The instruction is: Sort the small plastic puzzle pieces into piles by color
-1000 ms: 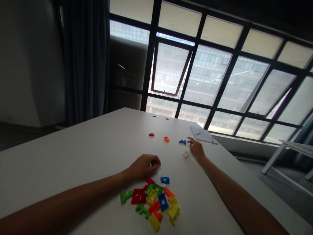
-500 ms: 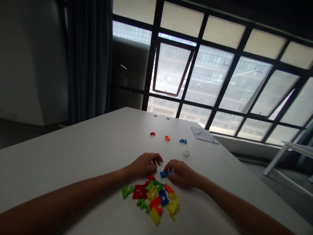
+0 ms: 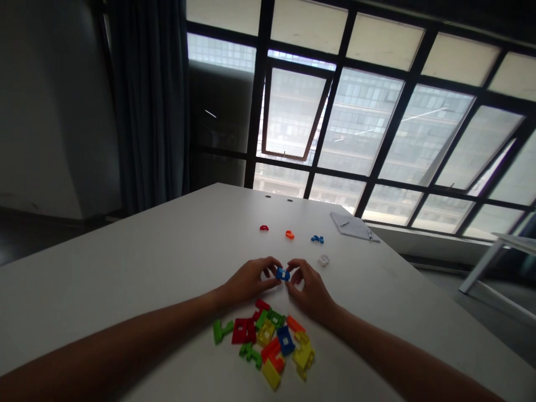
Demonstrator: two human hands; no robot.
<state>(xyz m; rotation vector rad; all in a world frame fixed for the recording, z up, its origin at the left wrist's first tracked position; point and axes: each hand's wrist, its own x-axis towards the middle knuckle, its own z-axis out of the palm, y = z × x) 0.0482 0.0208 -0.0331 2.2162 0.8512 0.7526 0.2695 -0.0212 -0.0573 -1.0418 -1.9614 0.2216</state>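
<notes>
A small blue plastic block [image 3: 283,274] is held between my two hands, above the far side of a block pile. My left hand [image 3: 253,279] pinches its left end between thumb and fingers. On its right end are the thumb and fingertips of my right hand [image 3: 309,288]. A pale patch shows in the middle of the block; whether it is a hole or a white piece I cannot tell. Nearer to me lies the pile, with a red block [image 3: 243,331], a green block [image 3: 222,331], a yellow block [image 3: 271,374] and another blue block [image 3: 286,340].
Farther out on the white table [image 3: 176,251] sit a red piece [image 3: 263,228], an orange piece [image 3: 290,235], blue pieces [image 3: 317,239] and a white piece [image 3: 324,261]. Papers [image 3: 352,224] with pens lie at the right edge. Windows rise beyond the table.
The blue block has been lifted away from beside the pile, moving farther from me. My right hand brought it to my left hand, which now grips it too.
</notes>
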